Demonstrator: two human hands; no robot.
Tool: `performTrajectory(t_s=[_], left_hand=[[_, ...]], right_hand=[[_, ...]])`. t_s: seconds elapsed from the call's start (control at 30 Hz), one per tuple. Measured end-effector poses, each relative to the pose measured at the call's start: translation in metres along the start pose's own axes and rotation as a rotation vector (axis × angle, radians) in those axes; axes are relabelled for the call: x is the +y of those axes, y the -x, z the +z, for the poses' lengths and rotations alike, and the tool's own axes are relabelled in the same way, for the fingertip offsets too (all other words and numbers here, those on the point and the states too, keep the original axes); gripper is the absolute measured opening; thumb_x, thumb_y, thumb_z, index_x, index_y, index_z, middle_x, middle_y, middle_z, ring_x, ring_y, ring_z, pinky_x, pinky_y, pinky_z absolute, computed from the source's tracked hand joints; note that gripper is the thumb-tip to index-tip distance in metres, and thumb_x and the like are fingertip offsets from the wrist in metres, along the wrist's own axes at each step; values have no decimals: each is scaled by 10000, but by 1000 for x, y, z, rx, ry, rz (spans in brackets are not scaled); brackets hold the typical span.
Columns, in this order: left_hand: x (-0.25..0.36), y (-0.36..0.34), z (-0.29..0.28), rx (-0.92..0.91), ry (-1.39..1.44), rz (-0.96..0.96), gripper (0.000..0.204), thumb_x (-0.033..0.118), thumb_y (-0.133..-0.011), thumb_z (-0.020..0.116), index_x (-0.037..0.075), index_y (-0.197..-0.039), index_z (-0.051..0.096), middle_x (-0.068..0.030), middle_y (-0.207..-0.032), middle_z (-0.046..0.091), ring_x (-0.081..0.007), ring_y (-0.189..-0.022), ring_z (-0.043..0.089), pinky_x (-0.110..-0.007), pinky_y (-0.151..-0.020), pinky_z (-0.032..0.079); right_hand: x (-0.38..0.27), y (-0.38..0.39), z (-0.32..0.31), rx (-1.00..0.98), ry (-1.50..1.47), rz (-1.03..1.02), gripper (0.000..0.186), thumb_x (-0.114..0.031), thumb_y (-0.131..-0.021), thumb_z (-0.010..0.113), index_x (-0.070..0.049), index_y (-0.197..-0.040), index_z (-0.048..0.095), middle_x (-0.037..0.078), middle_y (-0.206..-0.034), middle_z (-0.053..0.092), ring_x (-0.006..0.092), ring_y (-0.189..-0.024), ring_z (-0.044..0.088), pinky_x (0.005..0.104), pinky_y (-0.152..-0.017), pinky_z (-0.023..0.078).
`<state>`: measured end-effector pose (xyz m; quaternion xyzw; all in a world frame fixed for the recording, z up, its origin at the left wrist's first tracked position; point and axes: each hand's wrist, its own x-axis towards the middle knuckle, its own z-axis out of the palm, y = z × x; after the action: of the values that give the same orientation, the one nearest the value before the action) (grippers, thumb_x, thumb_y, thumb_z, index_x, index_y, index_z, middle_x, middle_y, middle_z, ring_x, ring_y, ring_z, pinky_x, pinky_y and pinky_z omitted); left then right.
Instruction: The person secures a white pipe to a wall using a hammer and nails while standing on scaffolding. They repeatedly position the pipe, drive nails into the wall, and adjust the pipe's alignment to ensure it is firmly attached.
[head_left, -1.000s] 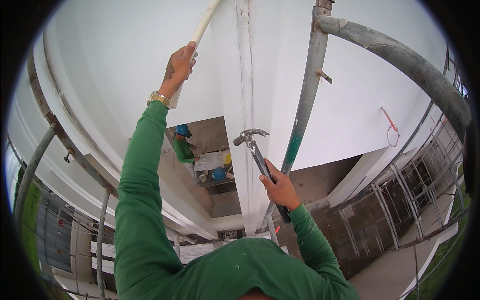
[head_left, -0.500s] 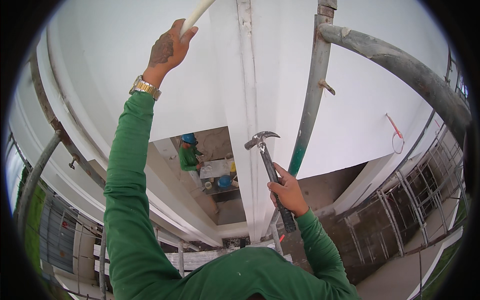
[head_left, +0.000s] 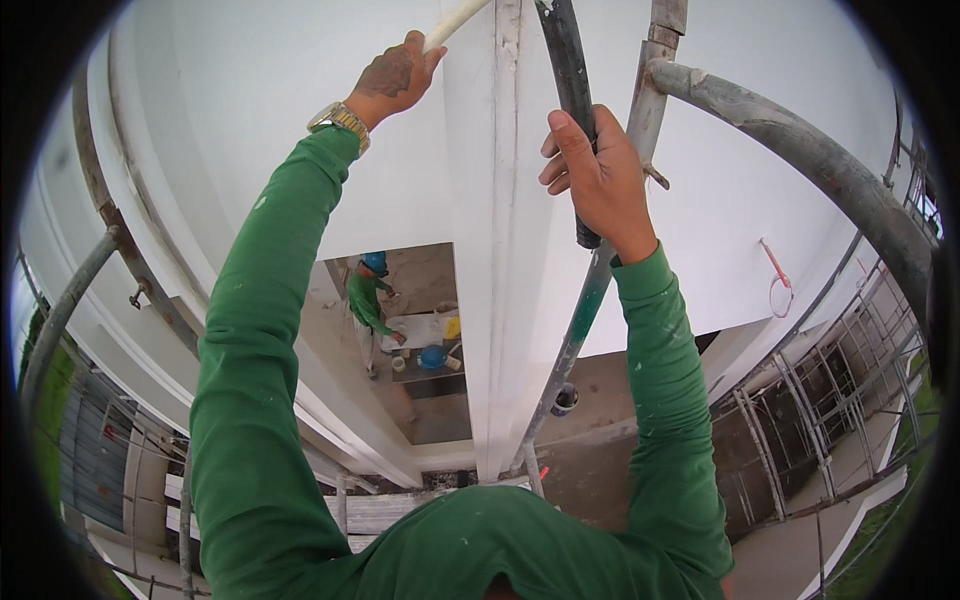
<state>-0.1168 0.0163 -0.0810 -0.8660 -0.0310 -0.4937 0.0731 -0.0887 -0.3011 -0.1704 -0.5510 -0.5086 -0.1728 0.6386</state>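
Left hand (head_left: pixel 395 80): closed around a pale rod (head_left: pixel 458 22)
Right hand (head_left: pixel 612 185): grasping the hammer (head_left: pixel 568 60) by its black grip (the head is out of view)
Hammer: far edge, right of the rod, left of a grey scaffold pipe (head_left: pixel 575 340)
Co-worker (head_left: pixel 366 302): left, blue-helmeted, seen through a rectangular opening (head_left: pixel 440 420)

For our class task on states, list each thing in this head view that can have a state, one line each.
Left grip: closed around the pale rod
Pale rod: held slanting, upper end out of view
Right grip: closed around the black-handled tool
Black-handled tool: held handle-down, its top cut off
Wristwatch: worn
Green sleeves: white-flecked
Co-worker's blue helmet: worn
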Motion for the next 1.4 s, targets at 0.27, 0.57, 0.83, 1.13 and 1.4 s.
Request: performTrajectory(t_s=[0.27, 0.57, 0.83, 1.13, 1.4], left_hand=[[23, 1, 27, 12, 77, -125, 445, 430, -1097, 447, -7, -1025, 489, -263, -774, 683, -436, -711, 698, -509, -650, 565], [15, 3, 44, 19, 171, -98, 434, 414, -1098, 439, -9, -1019, 492, -273, -792, 685, -442, -755, 705, -505, -689, 571], [26, 7, 39, -89, 209, -193, 456, 417, -1094, 425, -27, -1068, 528, -283, -904, 713, -442, -861, 721, -515, -768, 581], [32, 5, 47, -18, 240, -187, 469, 427, -1098, 429, -30, -1032, 512, -282, -793, 687, -434, -742, 709, -505, -678, 572], [30, 9, 41, -46, 245, -196, 462, 425, -1095, 432, -26, -1032, 511, -281, -825, 692, -438, -759, 708, -505, -687, 572]], right_hand=[[11, -107, -5, 86, 783, -42, 534, -470, -1031, 562, 64, -1021, 560, 282, -854, 713, 472, -791, 712, 527, -736, 566], [-26, -110, -14, 212, 757, -312, 541, -497, -1032, 563, 40, -969, 568, 211, -722, 660, 384, -688, 682, 475, -691, 547], [-34, -117, -13, 57, 637, -34, 454, -415, -1044, 550, 38, -1022, 554, 188, -709, 634, 310, -565, 638, 421, -536, 508], [-26, -122, -14, -57, 818, 239, 535, -482, -1024, 520, 35, -1142, 585, 221, -873, 726, 339, -657, 716, 470, -664, 579], [-48, -109, 0, 272, 601, -563, 444, -435, -1048, 576, -7, -936, 544, 186, -690, 654, 382, -619, 660, 466, -619, 521]])
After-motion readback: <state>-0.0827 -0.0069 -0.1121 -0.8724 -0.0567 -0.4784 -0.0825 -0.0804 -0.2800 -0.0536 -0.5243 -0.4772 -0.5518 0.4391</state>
